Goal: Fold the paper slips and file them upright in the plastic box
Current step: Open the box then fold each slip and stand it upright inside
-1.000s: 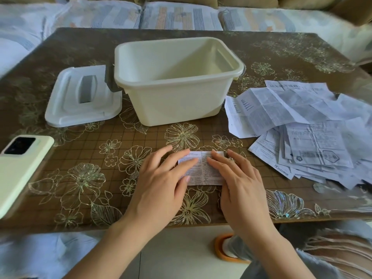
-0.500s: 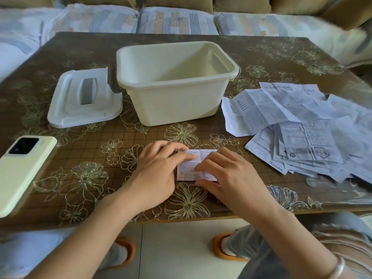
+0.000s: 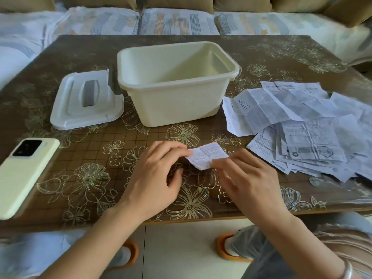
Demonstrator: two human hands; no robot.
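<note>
A small folded paper slip (image 3: 207, 155) is held just above the table near its front edge. My left hand (image 3: 155, 178) pinches its left end with curled fingers. My right hand (image 3: 247, 182) pinches its lower right corner. The cream plastic box (image 3: 177, 101) stands behind them in the middle of the table, with nothing visible inside it. A loose pile of unfolded paper slips (image 3: 302, 125) lies on the table to the right of the box and my hands.
The box's white lid (image 3: 86, 101) lies flat to the left of the box. A pale green phone (image 3: 24, 174) rests at the table's front left. A sofa with patterned cushions (image 3: 177, 21) runs behind the table (image 3: 80, 57).
The slip was pressed flat under both hands; now it is folded smaller, lifted off the table and tilted, with both hands pinching its ends.
</note>
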